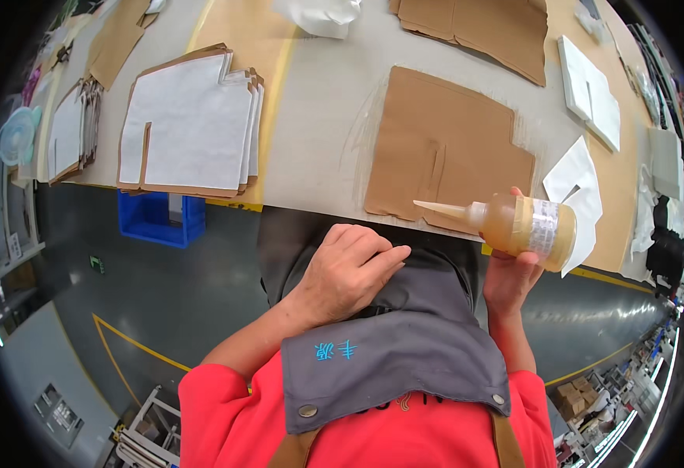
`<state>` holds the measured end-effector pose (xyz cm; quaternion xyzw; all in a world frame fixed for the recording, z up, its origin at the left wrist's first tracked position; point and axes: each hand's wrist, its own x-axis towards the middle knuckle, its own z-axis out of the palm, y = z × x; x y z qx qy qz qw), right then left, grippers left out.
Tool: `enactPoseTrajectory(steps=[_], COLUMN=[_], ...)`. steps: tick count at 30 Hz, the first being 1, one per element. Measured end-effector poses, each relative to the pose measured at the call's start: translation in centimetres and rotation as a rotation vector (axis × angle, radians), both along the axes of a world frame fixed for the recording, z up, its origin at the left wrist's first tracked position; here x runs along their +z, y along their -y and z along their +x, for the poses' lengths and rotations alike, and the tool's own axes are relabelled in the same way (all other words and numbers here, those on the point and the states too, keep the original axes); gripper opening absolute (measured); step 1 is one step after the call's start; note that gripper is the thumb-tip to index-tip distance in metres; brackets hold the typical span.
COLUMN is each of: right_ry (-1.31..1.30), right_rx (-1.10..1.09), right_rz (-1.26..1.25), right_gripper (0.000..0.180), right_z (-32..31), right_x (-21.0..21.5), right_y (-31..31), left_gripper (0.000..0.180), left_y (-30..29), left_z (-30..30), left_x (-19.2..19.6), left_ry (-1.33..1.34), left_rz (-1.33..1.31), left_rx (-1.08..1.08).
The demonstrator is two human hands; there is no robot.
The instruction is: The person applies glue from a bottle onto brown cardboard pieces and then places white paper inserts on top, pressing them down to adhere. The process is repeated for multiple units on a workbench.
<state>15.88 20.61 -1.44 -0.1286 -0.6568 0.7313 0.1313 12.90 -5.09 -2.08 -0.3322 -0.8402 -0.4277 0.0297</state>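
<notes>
Squeeze bottle (507, 218): sideways | right hand (511, 274): gripping it | left hand (348, 269): loosely curled

You wear a red top (216, 405), grey apron (420, 355) with blue lettering (334, 350), metal snaps (308, 410), brown straps (295, 450); possibly dark trousers (281, 238).

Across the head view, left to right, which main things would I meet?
Smaller white-and-brown stack → larger white-and-brown stack → left hand → amber squeeze bottle in the right hand → black bundle.
</notes>
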Motion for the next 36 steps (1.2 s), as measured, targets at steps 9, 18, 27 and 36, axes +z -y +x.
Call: enactPoseTrajectory(steps=[9,18,27,36], right_ry=[-0.003,-0.014,-0.025,0.110], right_rx=[0.041,0.061,0.098,0.035], right_rz=[0.062,0.021,0.023,-0.725], right_gripper=[0.104,0.103,0.105,0.066], right_z=[0.7,0.2,-0.7,-5.7], right_x=[-0.6,-1.2,-1.5,2.2], right_y=[0.5,1.8,3.2,1.8], left_gripper=[0.031,0.030,0.029,0.030], left_y=[0.0,0.2,0.5,0.5], left_z=[-0.1,0.0,0.0,-0.8], left_x=[-0.2,-0.3,-0.2,-0.2], left_ry=[0.020,0.040,0.040,0.005], left_rz=[-0.009,-0.005,-0.007,0.056], left_rx=[-0.003,0.002,0.017,0.043])
